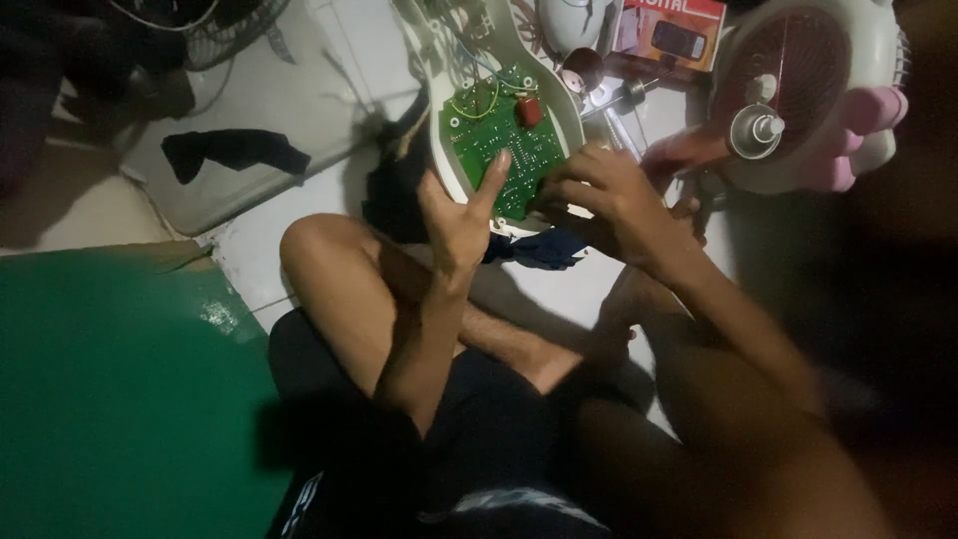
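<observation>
Here, one green sheet fills the lower left, lying on the pale tiled floor. One small fan with a white body and pink parts lies at the upper right, its motor shaft facing up. One white plastic housing sits between the hands, and inside it is one green circuit board carrying one red part and a few coloured wires. One dark cloth lies alone on the floor at the upper left, well apart from the board, and one blue cloth lies just under the housing.

The left hand grips the housing from below, thumb pressed flat on the board's lower edge. The right hand has its fingers curled narrowly at the board's right edge, touching it; whether they pinch anything small cannot be told. The person sits on the floor with one bare knee raised. The room is dim.
</observation>
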